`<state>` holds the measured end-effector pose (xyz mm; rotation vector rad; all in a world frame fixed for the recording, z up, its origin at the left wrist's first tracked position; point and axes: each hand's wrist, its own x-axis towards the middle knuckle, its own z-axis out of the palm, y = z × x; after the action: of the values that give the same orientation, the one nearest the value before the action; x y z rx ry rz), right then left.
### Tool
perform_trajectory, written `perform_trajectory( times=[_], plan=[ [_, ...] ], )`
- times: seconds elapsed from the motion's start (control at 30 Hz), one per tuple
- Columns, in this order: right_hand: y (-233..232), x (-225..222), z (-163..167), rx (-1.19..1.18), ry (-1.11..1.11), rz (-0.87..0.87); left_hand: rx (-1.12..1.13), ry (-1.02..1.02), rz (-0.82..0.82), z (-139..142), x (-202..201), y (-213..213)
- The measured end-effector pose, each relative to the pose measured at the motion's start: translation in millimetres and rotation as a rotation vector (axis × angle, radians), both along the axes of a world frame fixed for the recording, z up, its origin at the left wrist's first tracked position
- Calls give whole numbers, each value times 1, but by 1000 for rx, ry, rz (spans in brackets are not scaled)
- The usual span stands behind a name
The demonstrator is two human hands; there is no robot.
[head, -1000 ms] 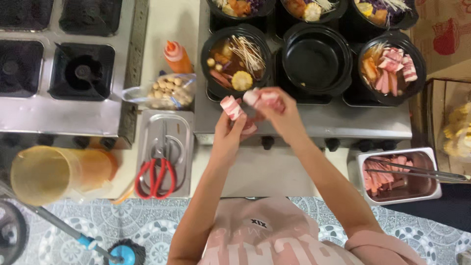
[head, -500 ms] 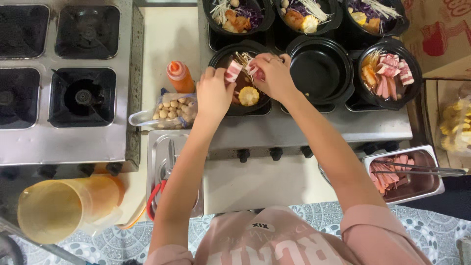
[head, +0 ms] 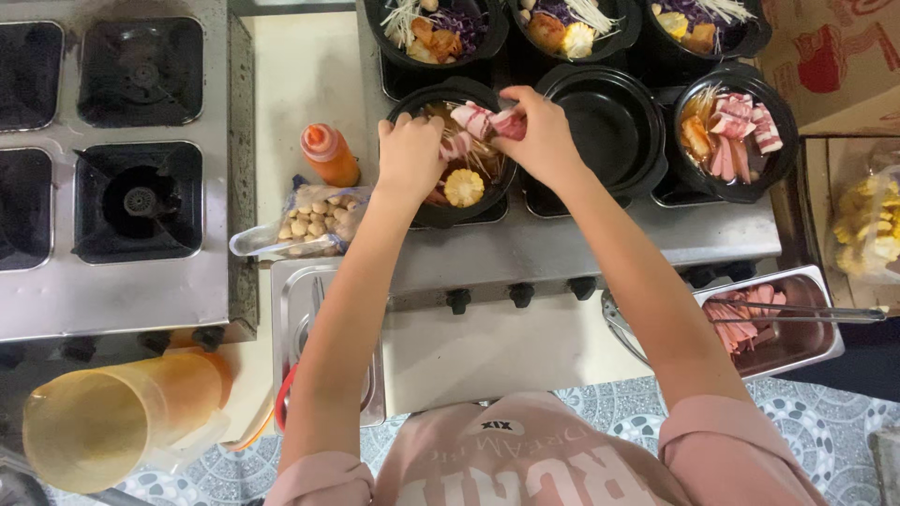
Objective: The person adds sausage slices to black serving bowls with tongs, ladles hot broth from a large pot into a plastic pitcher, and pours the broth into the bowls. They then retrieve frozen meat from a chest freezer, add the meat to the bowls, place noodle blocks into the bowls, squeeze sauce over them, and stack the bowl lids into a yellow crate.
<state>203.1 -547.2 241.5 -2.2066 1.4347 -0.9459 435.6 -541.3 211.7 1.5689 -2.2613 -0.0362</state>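
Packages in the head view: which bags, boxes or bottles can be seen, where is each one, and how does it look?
Clear plastic bag: left of the hands, holding pale round balls.
Orange squeeze bottle: just behind that bag, red cap.
Cardboard box: top right corner, brown with red print.
Clear bag: right edge, yellow pieces inside.

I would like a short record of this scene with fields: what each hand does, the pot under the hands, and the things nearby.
left hand: left hand rests on the rim of the black pot, fingers by the food
right hand: right hand holds rolled meat slices over that pot
pot contents: corn piece, thin mushrooms, broth
right of it: empty black pot, then a filled pot with meat
left of it: orange squeeze bottle, bag of pale balls
front right: metal tray of meat with tongs
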Motion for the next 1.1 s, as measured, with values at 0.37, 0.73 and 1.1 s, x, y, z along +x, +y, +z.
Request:
perform_trajectory(
  times=[0.37, 0.73, 1.1],
  plan=[
    [21, 20, -10, -170, 231, -55, -264, -70, 176, -28, 10, -13],
    [41, 20, -11, -353, 379, -13, -267, 377, 137, 39, 8, 56],
    [218, -46, -51, -122, -191, -206, 212, 535, 365, -62, -43, 264]
  ],
)
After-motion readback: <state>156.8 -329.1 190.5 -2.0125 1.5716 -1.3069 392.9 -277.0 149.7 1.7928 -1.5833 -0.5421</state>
